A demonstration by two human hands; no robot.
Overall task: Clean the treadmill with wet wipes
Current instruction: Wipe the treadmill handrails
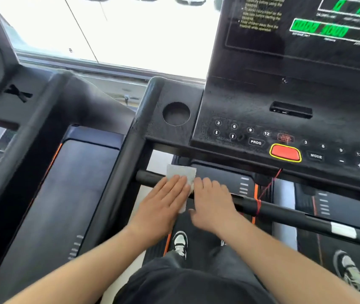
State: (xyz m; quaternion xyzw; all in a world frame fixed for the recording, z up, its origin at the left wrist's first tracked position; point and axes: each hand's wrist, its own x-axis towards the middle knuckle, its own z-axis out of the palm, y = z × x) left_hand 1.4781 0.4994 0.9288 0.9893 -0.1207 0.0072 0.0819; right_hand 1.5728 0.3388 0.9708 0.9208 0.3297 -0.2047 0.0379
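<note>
The thin white wet wipe (181, 174) lies draped over the left end of the black horizontal handlebar (284, 212) of the treadmill, its upper edge standing up beyond the bar and a lower corner hanging down between the two hands. The left hand (163, 198) lies flat on the wipe with its fingers straight and together, pressing the wipe onto the bar rather than clutching it. The right hand (213, 205) sits just beside it, touching the wipe's right edge, its fingers bent over the top of the bar; whether it also pinches the wipe cannot be told. Further right on the bar a thin red cord (258, 205) is wound round it and runs up toward the black sloping control console (240, 102). That console, with its round recessed cup holder (176, 113), white-numbered keys and red yellow-rimmed stop button (285, 152), looks speckled and dusty, and above it the dark display panel with green digits (332, 29) is lit. Judging from this, the cleaning seems early: only the bar's left end is under the wipe, while the rest of the bar, the console, the cup holder and the display appear to remain. Below, the person's black-and-white sneaker (180, 242) stands on the dark belt.
</note>
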